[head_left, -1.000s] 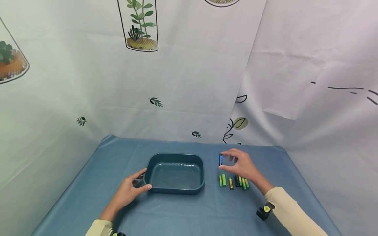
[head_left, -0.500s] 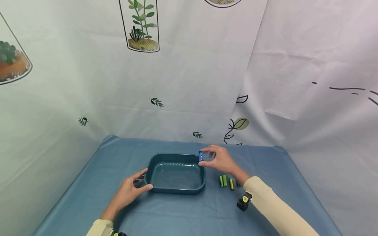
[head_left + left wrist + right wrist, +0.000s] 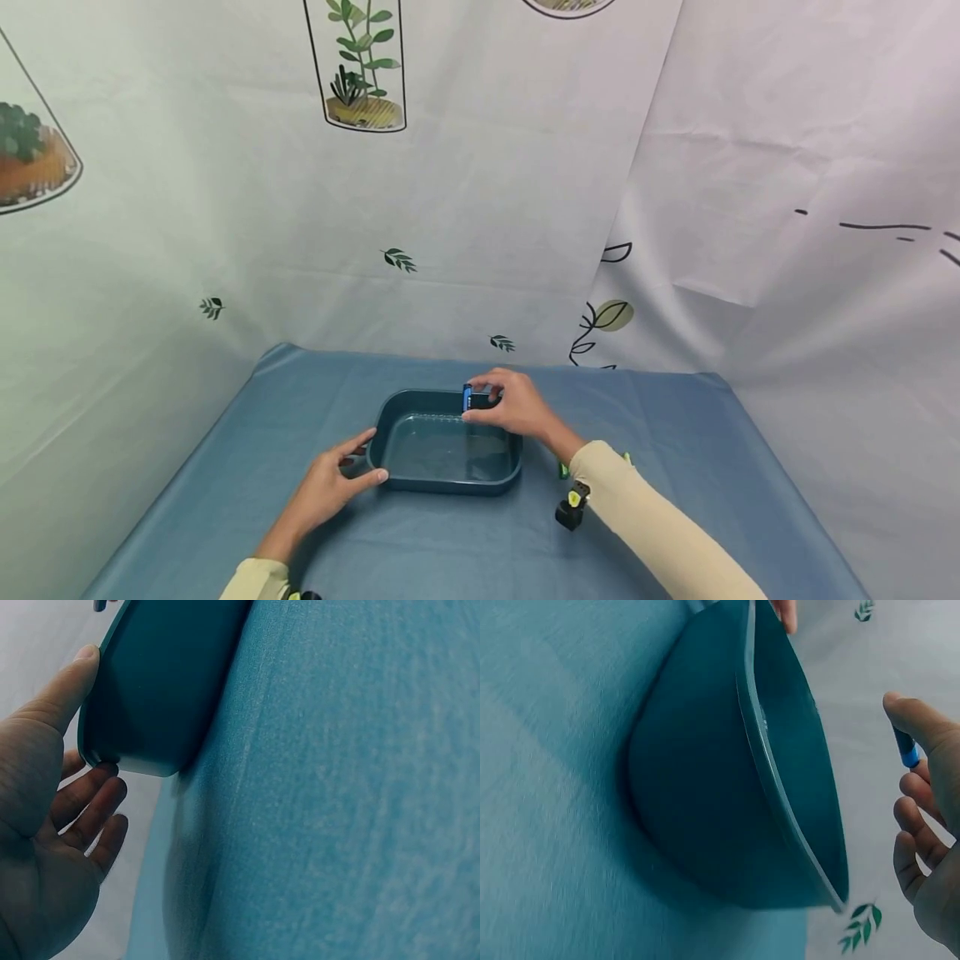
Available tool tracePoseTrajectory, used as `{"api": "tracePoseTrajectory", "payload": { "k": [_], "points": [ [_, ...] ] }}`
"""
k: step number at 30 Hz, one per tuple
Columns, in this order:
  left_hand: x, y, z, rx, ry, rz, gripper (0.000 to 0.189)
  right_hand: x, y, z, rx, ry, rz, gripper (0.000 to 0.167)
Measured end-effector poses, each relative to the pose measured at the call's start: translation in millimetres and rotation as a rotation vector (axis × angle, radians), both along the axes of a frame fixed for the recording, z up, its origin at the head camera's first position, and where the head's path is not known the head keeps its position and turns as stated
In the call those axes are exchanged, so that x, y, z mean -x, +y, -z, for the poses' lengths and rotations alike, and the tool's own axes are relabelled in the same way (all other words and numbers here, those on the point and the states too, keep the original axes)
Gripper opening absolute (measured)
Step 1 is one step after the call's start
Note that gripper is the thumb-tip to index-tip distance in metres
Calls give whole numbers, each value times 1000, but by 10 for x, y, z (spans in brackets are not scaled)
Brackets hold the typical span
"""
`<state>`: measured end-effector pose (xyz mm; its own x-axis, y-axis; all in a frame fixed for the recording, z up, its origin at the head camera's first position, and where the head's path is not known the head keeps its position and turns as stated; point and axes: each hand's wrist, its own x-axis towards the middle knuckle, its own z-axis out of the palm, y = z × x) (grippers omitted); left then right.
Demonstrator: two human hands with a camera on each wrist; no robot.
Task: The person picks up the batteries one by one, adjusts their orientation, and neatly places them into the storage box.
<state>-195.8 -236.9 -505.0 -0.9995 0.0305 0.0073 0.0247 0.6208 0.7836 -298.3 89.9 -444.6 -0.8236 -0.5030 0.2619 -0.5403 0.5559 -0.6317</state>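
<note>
A deep teal rectangular tray (image 3: 450,485) with rounded corners stands on the table, nothing visible inside it. My left hand (image 3: 324,490) holds its left end, thumb at the near corner and fingers along the side; in the left wrist view, the thumb (image 3: 71,686) lies against the rim. Over the tray's right half, my right hand (image 3: 517,407) pinches a blue and black battery (image 3: 467,397) upright between thumb and fingertips. The right wrist view has this battery (image 3: 907,748) above rim height, partly hidden by the thumb, with the other fingers loosely bent.
Right of the tray, a green battery (image 3: 563,471) shows beside the right sleeve (image 3: 637,500), which covers most of that spot. A blue cloth (image 3: 442,542) covers the table. Behind it hangs a pale printed curtain (image 3: 480,208).
My right hand has carried the blue battery left, from above the loose batteries to over the tray. The sleeve now hides most of those batteries. My left hand has stayed at the tray.
</note>
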Motion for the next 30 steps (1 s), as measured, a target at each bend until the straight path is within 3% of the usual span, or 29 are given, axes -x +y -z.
{"api": "tracePoseTrajectory", "payload": {
  "k": [17, 30],
  "points": [
    [9, -22, 37, -30, 18, 18, 82, 11, -588, 203, 7, -41, -86, 51],
    [28, -30, 61, -53, 29, 23, 80, 35, -928, 385, 31, -89, -96, 51]
  ]
}}
